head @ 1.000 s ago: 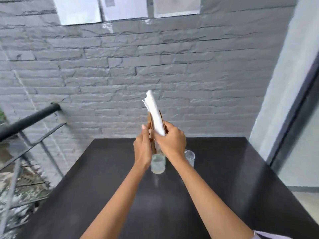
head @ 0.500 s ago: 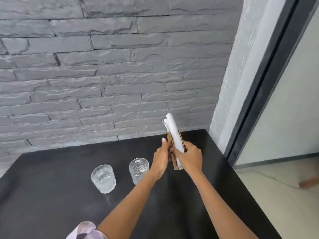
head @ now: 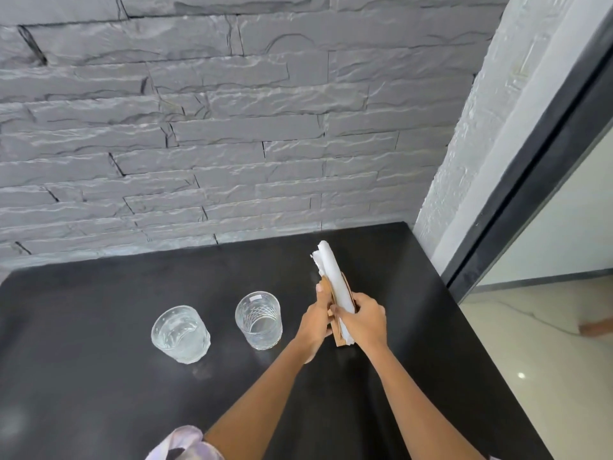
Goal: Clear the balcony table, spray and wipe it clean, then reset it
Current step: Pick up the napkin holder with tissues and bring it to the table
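Note:
A wooden napkin holder (head: 339, 336) with a stack of white napkins (head: 333, 275) stands on the black table (head: 99, 376) toward its far right. My left hand (head: 316, 322) grips the holder's left side and my right hand (head: 363, 318) grips its right side. The holder's base touches or nearly touches the tabletop. Two clear patterned glasses stand to the left: one (head: 259, 320) close to my left hand, another (head: 180, 334) further left.
A grey stone wall (head: 215, 144) runs along the table's far edge. A white pillar and dark door frame (head: 537, 180) rise at the right, with light floor (head: 547, 360) beyond the table's right edge.
Both hands have carried the napkin holder from above the glasses to the right and down to the tabletop. The view has swung right and downward.

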`<state>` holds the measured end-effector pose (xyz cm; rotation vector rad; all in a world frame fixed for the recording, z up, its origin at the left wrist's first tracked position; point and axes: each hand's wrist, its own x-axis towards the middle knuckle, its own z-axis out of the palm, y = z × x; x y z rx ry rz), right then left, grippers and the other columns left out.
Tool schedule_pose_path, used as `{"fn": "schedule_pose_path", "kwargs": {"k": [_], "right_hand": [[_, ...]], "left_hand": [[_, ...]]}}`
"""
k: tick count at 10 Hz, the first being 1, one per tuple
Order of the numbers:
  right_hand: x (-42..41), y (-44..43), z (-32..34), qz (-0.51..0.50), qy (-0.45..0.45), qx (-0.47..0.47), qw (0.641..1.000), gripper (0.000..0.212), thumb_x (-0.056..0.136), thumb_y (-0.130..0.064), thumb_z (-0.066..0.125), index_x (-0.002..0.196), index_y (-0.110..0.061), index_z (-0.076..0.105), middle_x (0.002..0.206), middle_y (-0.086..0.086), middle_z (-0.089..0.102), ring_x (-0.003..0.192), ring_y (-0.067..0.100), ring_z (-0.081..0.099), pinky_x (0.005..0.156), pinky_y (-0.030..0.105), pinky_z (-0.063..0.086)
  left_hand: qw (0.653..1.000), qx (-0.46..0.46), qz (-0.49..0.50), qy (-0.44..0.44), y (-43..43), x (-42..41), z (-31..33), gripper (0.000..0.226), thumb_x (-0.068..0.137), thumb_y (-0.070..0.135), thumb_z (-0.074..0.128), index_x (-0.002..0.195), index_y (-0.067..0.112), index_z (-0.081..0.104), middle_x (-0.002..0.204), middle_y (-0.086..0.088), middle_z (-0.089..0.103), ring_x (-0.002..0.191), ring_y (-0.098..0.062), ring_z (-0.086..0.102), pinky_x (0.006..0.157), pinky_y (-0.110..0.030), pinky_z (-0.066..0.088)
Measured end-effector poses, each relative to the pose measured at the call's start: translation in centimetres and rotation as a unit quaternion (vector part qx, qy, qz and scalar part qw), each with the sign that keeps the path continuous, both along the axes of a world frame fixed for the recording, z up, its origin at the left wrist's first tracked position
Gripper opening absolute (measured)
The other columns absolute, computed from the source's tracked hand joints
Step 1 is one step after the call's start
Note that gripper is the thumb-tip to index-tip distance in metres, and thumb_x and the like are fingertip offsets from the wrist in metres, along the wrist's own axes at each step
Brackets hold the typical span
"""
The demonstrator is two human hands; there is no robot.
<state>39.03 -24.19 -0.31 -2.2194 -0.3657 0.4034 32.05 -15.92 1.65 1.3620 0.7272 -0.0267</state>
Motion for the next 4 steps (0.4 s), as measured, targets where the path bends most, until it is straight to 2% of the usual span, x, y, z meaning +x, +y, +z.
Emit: {"fn": "schedule_pose_path", "kwargs": {"k": [1, 2, 4], "right_hand": [[0.0, 0.0, -0.7, -0.019, 0.003, -0.010, 1.000, 0.040, 0.078, -0.040, 0.073, 0.110, -0.018, 0.061, 0.100, -0.002, 0.066, 0.083, 0.013, 0.064, 0.079, 0.032, 0.057], [0.4, 0.0, -0.9, -0.023, 0.005, -0.015, 1.000, 0.042, 0.078, -0.041, 0.073, 0.111, -0.018, 0.060, 0.102, -0.001, 0.066, 0.082, 0.013, 0.063, 0.079, 0.031, 0.056], [-0.1, 0.0, -0.2, -0.006, 0.011, -0.022, 1.000, 0.062, 0.076, -0.049, 0.071, 0.125, -0.017, 0.051, 0.114, 0.003, 0.063, 0.094, 0.018, 0.063, 0.083, 0.035, 0.054]], "left_hand": [[1.000, 0.005, 0.002, 0.007, -0.2, 0.2, -0.8, 0.056, 0.092, 0.061, 0.011, 0.121, 0.031, 0.048, 0.110, 0.014, 0.055, 0.089, 0.002, 0.055, 0.077, -0.015, 0.043], [1.000, 0.007, 0.002, 0.009, -0.2, 0.4, -0.7, 0.051, 0.092, 0.061, 0.013, 0.115, 0.033, 0.048, 0.105, 0.017, 0.055, 0.085, 0.004, 0.056, 0.072, -0.012, 0.044], [0.999, 0.029, -0.014, 0.003, -0.5, -1.0, -0.4, 0.061, 0.094, 0.057, 0.014, 0.136, 0.022, 0.040, 0.118, 0.014, 0.046, 0.105, -0.002, 0.047, 0.098, -0.026, 0.039]]}}
